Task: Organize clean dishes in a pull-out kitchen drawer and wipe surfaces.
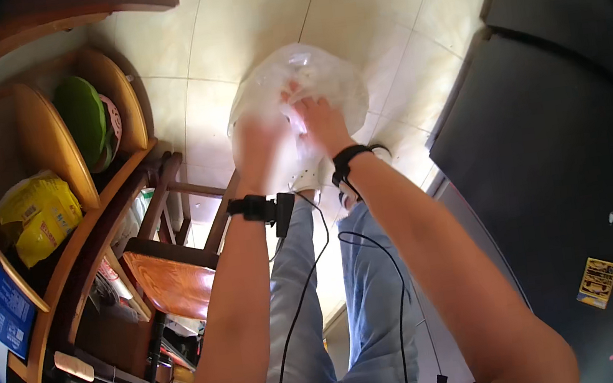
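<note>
A puffed-out, translucent white plastic bag (pixel 325 70) is in front of me above the tiled floor, low near my feet. My left hand (pixel 259 148) is at its near left side, badly smeared by motion, so its fingers cannot be made out. On the near right side, my right hand (pixel 325 122) touches the film with bent, partly spread fingers. Whether either hand grips the plastic is unclear. What the bag contains, if anything, cannot be seen through the cloudy film. Black straps with cables circle both wrists.
To the left, a wooden shelf unit (pixel 124 175) holds a green plastic basket (pixel 81 119) and a yellow packet (pixel 45 211). A wooden chair (pixel 175 273) stands beside my left leg. At right is a dark refrigerator (pixel 544 143) with a yellow sticker (pixel 598 281). Thin black cables (pixel 302 331) hang across my legs.
</note>
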`<control>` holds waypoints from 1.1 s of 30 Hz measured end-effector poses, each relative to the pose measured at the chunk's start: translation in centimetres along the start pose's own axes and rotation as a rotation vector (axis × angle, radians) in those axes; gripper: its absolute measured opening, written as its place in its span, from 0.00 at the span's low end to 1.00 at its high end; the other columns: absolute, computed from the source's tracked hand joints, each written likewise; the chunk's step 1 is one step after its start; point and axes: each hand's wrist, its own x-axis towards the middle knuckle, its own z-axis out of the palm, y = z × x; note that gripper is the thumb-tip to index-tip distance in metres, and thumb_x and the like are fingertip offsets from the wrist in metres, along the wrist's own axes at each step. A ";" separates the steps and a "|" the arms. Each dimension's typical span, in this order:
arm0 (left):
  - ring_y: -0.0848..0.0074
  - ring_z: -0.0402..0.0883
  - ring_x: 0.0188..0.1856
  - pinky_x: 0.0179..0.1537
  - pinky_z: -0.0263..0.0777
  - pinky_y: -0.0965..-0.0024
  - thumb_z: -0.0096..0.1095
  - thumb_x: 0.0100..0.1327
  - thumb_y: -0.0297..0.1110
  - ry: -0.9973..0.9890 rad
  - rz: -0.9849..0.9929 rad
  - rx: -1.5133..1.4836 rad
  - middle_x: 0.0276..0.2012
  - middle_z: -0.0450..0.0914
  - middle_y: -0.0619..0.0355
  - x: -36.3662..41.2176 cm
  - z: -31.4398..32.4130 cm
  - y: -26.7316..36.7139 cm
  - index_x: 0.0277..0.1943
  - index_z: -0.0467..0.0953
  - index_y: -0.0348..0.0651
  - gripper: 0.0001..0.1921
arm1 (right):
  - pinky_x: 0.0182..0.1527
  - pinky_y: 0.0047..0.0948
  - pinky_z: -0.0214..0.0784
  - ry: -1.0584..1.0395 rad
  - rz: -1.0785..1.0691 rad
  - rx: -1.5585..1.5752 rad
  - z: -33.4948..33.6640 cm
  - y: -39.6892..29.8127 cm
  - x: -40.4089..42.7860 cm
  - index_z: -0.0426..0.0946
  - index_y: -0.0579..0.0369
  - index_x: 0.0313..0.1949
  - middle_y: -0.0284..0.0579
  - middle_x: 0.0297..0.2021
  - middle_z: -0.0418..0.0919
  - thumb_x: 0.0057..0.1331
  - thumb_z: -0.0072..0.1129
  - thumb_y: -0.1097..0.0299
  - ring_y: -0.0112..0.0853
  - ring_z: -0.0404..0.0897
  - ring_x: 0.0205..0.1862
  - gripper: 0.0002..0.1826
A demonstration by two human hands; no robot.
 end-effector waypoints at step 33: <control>0.63 0.80 0.36 0.38 0.75 0.65 0.67 0.60 0.26 0.124 0.215 0.085 0.40 0.78 0.49 -7.5 -9.7 34.4 0.46 0.79 0.39 0.11 | 0.46 0.36 0.55 0.386 0.452 0.919 -27.2 -3.6 -15.8 0.77 0.52 0.31 0.27 0.59 0.79 0.59 0.65 0.66 0.27 0.71 0.29 0.06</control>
